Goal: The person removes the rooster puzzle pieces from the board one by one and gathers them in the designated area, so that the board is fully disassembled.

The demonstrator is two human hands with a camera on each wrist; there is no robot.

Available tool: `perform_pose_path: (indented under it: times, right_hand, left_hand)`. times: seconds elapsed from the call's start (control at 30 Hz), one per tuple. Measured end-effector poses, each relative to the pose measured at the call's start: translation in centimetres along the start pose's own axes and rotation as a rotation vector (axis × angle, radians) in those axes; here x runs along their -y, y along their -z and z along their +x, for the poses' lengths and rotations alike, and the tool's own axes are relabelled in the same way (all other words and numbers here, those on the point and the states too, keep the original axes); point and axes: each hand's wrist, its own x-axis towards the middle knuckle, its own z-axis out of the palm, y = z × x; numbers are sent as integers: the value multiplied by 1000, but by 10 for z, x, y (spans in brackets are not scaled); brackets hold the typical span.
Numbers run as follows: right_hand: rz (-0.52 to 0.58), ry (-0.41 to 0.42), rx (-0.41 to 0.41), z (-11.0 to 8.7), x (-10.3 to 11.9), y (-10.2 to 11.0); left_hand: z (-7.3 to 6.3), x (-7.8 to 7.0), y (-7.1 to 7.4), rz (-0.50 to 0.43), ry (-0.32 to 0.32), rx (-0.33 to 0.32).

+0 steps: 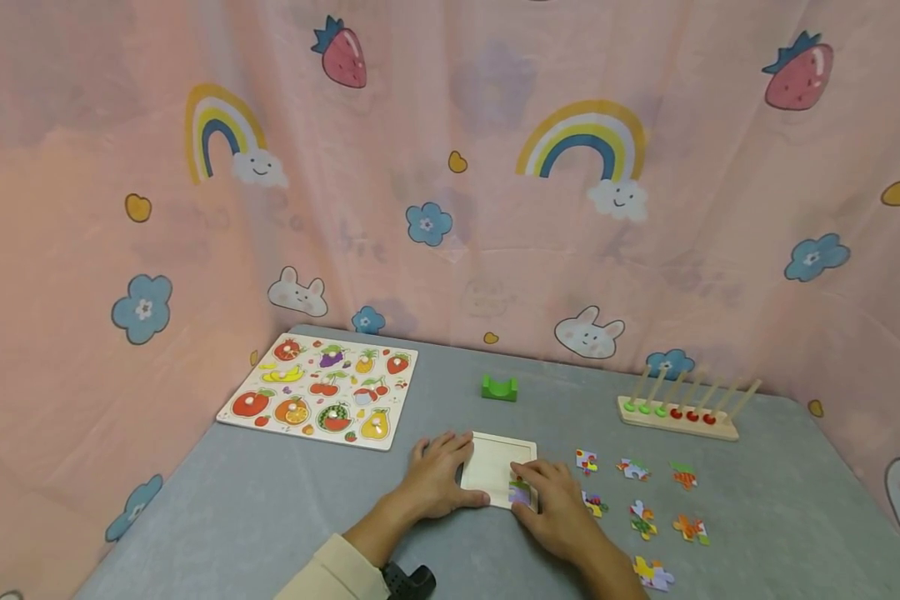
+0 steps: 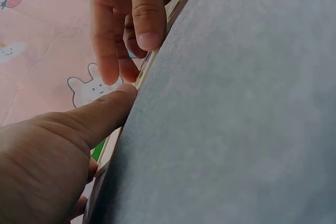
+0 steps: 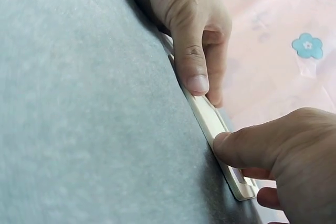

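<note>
A shallow square wooden puzzle tray (image 1: 489, 461) lies flat on the table between both hands. My left hand (image 1: 437, 475) holds its left side, thumb at the near edge and fingers along the far left. One jigsaw puzzle piece (image 1: 520, 493), lilac and green, sits in the tray's near right corner. Over that corner my right hand (image 1: 561, 510) curls, its fingertips on the piece and its thumb at the tray's near edge. In the right wrist view, the right thumb (image 3: 236, 148) rests against the tray's rim (image 3: 209, 119). Part of the piece is hidden under the fingers.
Several loose puzzle pieces (image 1: 642, 518) lie right of the tray. A fruit peg board (image 1: 317, 390) lies at the back left, a green block (image 1: 499, 388) behind the tray. A wooden rack with upright sticks and beads (image 1: 677, 417) stands back right. A pink curtain (image 1: 487, 275) surrounds the grey table.
</note>
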Motion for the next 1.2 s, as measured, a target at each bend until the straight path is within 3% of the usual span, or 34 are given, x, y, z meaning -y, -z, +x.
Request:
perform_pose_path:
  times: [0.3, 0.63, 1.2]
  right_hand:
    - [61, 28, 2, -1, 1, 0]
    - [81, 142, -39, 0, -4, 0]
    - [122, 88, -56, -1, -5, -2]
  left_hand:
    - [-1, -1, 0, -9, 1, -2]
    - [-1, -1, 1, -20, 6, -1]
    - [-2, 0, 0, -10, -3, -8]
